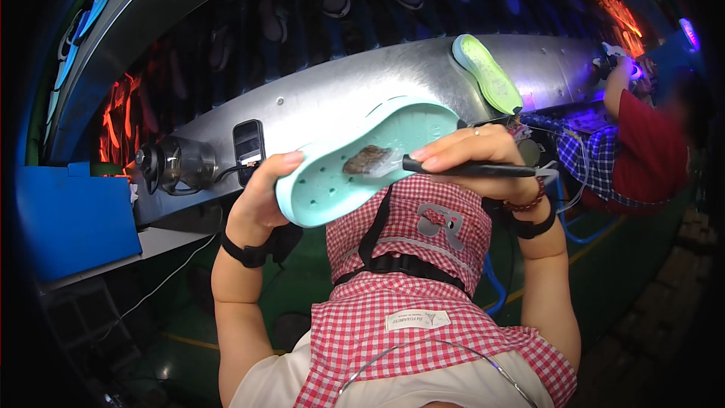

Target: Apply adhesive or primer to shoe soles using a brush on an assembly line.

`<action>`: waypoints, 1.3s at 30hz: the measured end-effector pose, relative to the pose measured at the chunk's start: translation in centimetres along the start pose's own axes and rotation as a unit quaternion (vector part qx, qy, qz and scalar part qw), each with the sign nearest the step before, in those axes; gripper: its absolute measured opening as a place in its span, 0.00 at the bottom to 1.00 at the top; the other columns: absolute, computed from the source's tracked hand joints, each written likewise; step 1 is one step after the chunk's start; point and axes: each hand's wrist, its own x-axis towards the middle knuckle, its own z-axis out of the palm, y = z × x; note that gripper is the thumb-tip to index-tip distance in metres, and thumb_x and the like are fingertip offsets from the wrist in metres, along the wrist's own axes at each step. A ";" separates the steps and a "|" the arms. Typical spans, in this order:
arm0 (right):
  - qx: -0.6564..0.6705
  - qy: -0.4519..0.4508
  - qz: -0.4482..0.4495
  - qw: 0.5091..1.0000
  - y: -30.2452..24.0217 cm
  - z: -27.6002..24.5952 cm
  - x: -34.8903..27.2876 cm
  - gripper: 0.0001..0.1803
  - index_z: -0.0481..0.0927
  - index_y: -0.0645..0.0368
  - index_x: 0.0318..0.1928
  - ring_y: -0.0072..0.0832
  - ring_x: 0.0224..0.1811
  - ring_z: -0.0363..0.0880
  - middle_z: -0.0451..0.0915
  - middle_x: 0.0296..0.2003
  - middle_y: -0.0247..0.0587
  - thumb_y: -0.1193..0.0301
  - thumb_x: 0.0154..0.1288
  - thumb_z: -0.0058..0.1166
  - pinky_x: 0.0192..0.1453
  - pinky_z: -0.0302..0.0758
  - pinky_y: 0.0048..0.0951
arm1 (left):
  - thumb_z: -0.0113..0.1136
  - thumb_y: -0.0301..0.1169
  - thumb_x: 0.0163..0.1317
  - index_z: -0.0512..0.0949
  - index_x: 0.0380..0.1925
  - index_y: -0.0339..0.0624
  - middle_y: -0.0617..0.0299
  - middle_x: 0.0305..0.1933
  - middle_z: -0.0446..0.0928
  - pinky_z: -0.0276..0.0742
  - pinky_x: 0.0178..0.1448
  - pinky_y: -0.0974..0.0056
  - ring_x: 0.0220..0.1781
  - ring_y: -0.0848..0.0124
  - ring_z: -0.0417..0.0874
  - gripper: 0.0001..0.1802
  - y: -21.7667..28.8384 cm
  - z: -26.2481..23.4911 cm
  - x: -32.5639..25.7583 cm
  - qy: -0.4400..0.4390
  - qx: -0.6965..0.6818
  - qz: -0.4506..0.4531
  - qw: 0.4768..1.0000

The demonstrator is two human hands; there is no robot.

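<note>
We see a mint-green shoe sole, perforated, long axis running from 8 to 2 o'clock above the lap, gripped by the left hand; the right hand clasps a black brush on its brown-smeared centre.

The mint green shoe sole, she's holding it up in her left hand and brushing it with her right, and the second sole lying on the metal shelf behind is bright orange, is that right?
Not quite. The second sole on the metal shelf is lime green, not orange, as the head view shows. The rest stands: the left hand holds up the mint green shoe sole, and the right hand works a brush on it.
</note>
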 end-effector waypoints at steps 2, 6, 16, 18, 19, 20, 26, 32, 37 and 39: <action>-0.016 -0.036 -0.001 0.999 0.3 0.7 -0.7 0.10 0.81 0.64 0.34 0.36 0.41 0.81 0.81 0.36 0.48 0.82 0.47 0.61 0.45 0.78 0.28 | 0.49 0.48 0.52 0.67 0.52 0.28 0.47 0.44 0.75 0.78 0.41 0.62 0.40 0.63 0.80 0.35 0.2 -1.0 0.0 -0.072 -0.058 0.038 0.995; 0.051 -0.024 0.018 0.998 -0.4 0.3 -1.1 0.10 0.81 0.62 0.34 0.36 0.40 0.81 0.81 0.36 0.49 0.83 0.47 0.60 0.46 0.78 0.28 | 0.48 0.49 0.50 0.66 0.51 0.28 0.44 0.40 0.75 0.81 0.26 0.56 0.30 0.57 0.81 0.37 -0.3 -1.8 -0.4 -0.075 -0.080 0.057 0.992; 0.045 0.011 -0.039 0.998 -1.4 0.7 -1.4 0.12 0.80 0.66 0.34 0.32 0.36 0.81 0.81 0.34 0.49 0.82 0.45 0.61 0.35 0.74 0.22 | 0.37 0.57 0.60 0.64 0.56 0.36 0.47 0.53 0.70 0.73 0.52 0.53 0.52 0.59 0.74 0.36 -2.2 -3.2 0.4 -0.050 -0.322 0.179 0.928; 0.046 0.106 0.003 0.993 -0.4 1.5 -1.3 0.12 0.81 0.65 0.35 0.25 0.30 0.79 0.81 0.32 0.45 0.82 0.45 0.60 0.32 0.71 0.19 | 0.31 0.63 0.59 0.58 0.60 0.38 0.46 0.60 0.63 0.60 0.63 0.51 0.62 0.59 0.63 0.42 -3.1 -1.7 3.7 -0.014 -0.330 0.183 0.926; 0.021 0.121 0.101 0.987 0.3 2.1 -1.1 0.11 0.80 0.65 0.36 0.19 0.27 0.76 0.81 0.31 0.40 0.81 0.48 0.60 0.32 0.71 0.17 | 0.28 0.65 0.58 0.57 0.60 0.39 0.46 0.59 0.64 0.61 0.62 0.50 0.61 0.57 0.65 0.44 -3.8 -0.4 4.8 -0.045 -0.315 0.157 0.935; 0.063 0.134 0.173 0.974 2.3 2.9 -1.2 0.10 0.80 0.65 0.36 0.16 0.30 0.76 0.81 0.31 0.39 0.80 0.50 0.59 0.33 0.72 0.16 | 0.25 0.68 0.56 0.57 0.61 0.39 0.46 0.58 0.65 0.63 0.61 0.50 0.59 0.55 0.67 0.47 -4.5 0.4 5.6 -0.076 -0.300 0.131 0.942; 0.133 0.211 0.256 0.934 4.1 4.2 -0.7 0.09 0.80 0.66 0.36 0.16 0.30 0.77 0.81 0.32 0.39 0.77 0.53 0.59 0.35 0.74 0.16 | 0.16 0.74 0.50 0.62 0.56 0.39 0.46 0.49 0.70 0.68 0.56 0.48 0.53 0.52 0.71 0.53 -6.6 2.3 7.6 -0.012 -0.328 0.126 0.936; -0.220 0.078 -0.050 0.971 3.1 6.2 -1.1 0.09 0.80 0.60 0.28 0.32 0.25 0.77 0.79 0.24 0.40 0.76 0.41 0.62 0.31 0.73 0.28 | 0.24 0.73 0.51 0.65 0.52 0.42 0.52 0.43 0.74 0.68 0.56 0.45 0.47 0.57 0.75 0.48 -5.8 0.4 7.8 0.034 -0.278 0.241 0.929; -0.037 0.041 0.065 0.996 1.2 3.0 -0.9 0.11 0.82 0.61 0.33 0.26 0.27 0.78 0.80 0.25 0.41 0.76 0.46 0.62 0.31 0.73 0.23 | 0.22 0.74 0.50 0.63 0.54 0.42 0.52 0.42 0.74 0.71 0.54 0.47 0.45 0.57 0.77 0.50 -4.2 2.3 6.5 0.039 -0.324 0.250 0.912; 0.000 0.120 0.117 0.986 1.6 3.7 0.3 0.10 0.82 0.61 0.35 0.22 0.28 0.77 0.79 0.28 0.40 0.77 0.48 0.61 0.31 0.72 0.20 | 0.23 0.74 0.49 0.62 0.55 0.43 0.52 0.43 0.73 0.70 0.55 0.46 0.45 0.57 0.76 0.50 -4.4 2.6 7.1 0.018 -0.306 0.264 0.915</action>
